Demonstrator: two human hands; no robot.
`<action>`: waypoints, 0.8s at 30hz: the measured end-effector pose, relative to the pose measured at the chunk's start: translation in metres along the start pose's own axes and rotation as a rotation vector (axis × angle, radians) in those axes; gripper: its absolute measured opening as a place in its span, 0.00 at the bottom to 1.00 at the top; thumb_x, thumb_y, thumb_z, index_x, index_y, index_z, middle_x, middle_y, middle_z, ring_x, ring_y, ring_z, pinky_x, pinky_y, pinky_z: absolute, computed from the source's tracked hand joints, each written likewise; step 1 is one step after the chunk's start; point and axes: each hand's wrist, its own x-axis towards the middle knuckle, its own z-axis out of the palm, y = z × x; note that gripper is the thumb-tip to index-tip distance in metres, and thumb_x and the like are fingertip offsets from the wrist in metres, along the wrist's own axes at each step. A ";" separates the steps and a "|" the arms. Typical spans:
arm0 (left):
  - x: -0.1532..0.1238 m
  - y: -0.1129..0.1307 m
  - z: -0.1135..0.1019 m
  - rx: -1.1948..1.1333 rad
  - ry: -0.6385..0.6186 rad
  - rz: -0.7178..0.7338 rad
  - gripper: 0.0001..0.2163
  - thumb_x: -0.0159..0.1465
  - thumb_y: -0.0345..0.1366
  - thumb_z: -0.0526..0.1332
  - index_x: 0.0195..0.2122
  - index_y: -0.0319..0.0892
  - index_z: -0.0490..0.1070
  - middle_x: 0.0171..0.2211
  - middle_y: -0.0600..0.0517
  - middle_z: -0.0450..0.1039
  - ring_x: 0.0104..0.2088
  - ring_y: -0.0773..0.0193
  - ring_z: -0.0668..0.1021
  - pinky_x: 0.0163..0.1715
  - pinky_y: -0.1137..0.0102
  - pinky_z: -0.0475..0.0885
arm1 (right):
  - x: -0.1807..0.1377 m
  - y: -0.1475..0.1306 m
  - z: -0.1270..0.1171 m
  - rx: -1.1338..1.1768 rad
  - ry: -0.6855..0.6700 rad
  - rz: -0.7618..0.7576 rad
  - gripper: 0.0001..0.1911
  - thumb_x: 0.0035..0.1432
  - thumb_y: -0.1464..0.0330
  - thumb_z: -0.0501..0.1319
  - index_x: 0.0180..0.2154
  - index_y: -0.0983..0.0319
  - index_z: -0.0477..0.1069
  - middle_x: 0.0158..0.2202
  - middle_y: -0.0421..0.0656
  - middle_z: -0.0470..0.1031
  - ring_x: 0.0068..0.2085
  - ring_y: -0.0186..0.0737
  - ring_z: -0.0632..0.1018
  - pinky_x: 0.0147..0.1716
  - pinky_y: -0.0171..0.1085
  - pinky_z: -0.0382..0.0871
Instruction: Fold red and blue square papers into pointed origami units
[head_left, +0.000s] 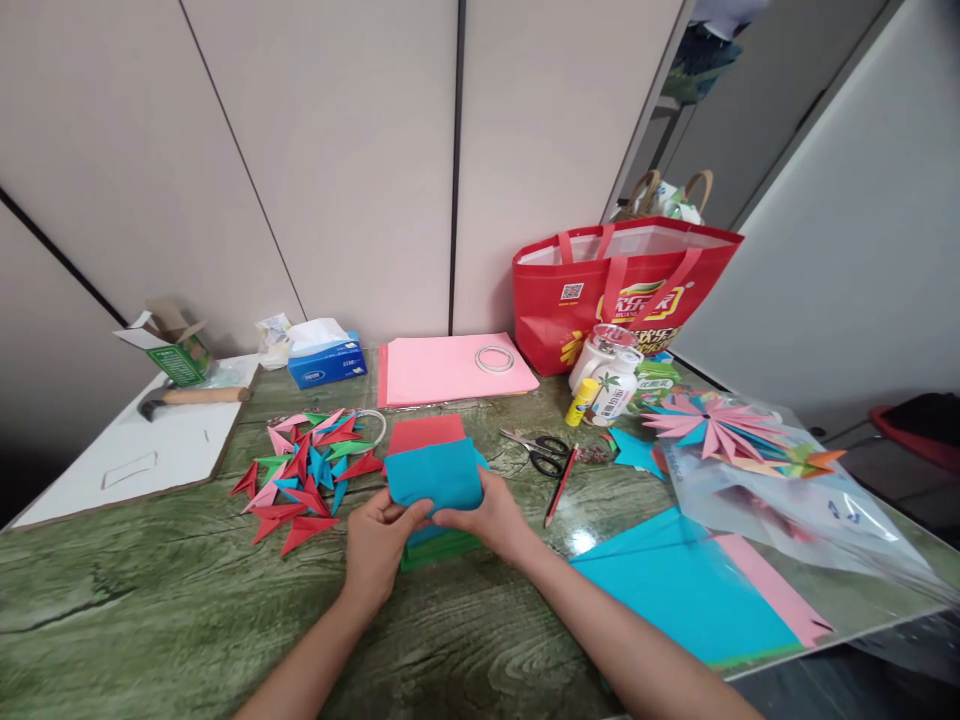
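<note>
A blue paper sheet (435, 475) is held up just above the green table (150, 600), near its middle. My left hand (379, 545) pinches its lower left edge and my right hand (491, 515) pinches its lower right edge; both are closed on it. Under the sheet lies a small stack of paper squares, red (424, 433) at the top and green (439, 548) showing below. To the left lies a pile of folded red, pink, blue and green paper points (307, 470).
Scissors (544, 452) and a red pencil (561, 485) lie right of my hands. Large blue and pink sheets (690, 590) and a paper flower (712, 425) on clear plastic sit at right. Pink paper (450, 368), tape ring, tissue box (326, 362), glue, jar and red bag (622, 285) stand behind; a hammer (195, 397) at left.
</note>
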 end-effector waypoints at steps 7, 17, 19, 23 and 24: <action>-0.003 -0.006 -0.003 0.037 -0.035 0.012 0.16 0.43 0.38 0.68 0.32 0.37 0.73 0.30 0.47 0.79 0.28 0.57 0.78 0.31 0.65 0.74 | -0.001 0.005 0.000 -0.008 -0.016 0.062 0.18 0.28 0.66 0.70 0.27 0.62 0.71 0.28 0.39 0.75 0.29 0.41 0.73 0.26 0.35 0.67; 0.000 -0.007 -0.005 0.065 0.000 0.061 0.14 0.43 0.36 0.68 0.30 0.37 0.74 0.30 0.48 0.79 0.29 0.58 0.78 0.32 0.65 0.73 | -0.006 0.008 0.003 -0.082 0.026 0.016 0.21 0.29 0.67 0.70 0.31 0.63 0.71 0.30 0.42 0.75 0.30 0.42 0.73 0.28 0.38 0.68; 0.001 -0.008 -0.005 0.055 0.026 0.056 0.13 0.42 0.36 0.69 0.29 0.37 0.73 0.29 0.48 0.79 0.28 0.58 0.78 0.31 0.65 0.73 | -0.007 0.009 0.004 -0.098 0.033 0.020 0.21 0.30 0.67 0.70 0.32 0.63 0.71 0.30 0.42 0.75 0.30 0.43 0.73 0.28 0.38 0.68; 0.000 -0.008 -0.003 0.016 0.045 0.062 0.14 0.42 0.35 0.69 0.29 0.37 0.73 0.30 0.48 0.79 0.29 0.58 0.78 0.34 0.64 0.73 | -0.008 0.008 0.004 -0.071 0.007 0.047 0.19 0.33 0.67 0.69 0.32 0.63 0.70 0.30 0.43 0.75 0.30 0.43 0.74 0.28 0.39 0.68; 0.000 -0.008 -0.002 -0.002 0.036 0.060 0.14 0.42 0.34 0.69 0.30 0.37 0.73 0.30 0.49 0.79 0.30 0.59 0.78 0.34 0.65 0.73 | -0.009 0.007 0.004 -0.062 0.001 0.048 0.19 0.34 0.66 0.69 0.32 0.63 0.70 0.30 0.43 0.75 0.30 0.43 0.74 0.28 0.39 0.68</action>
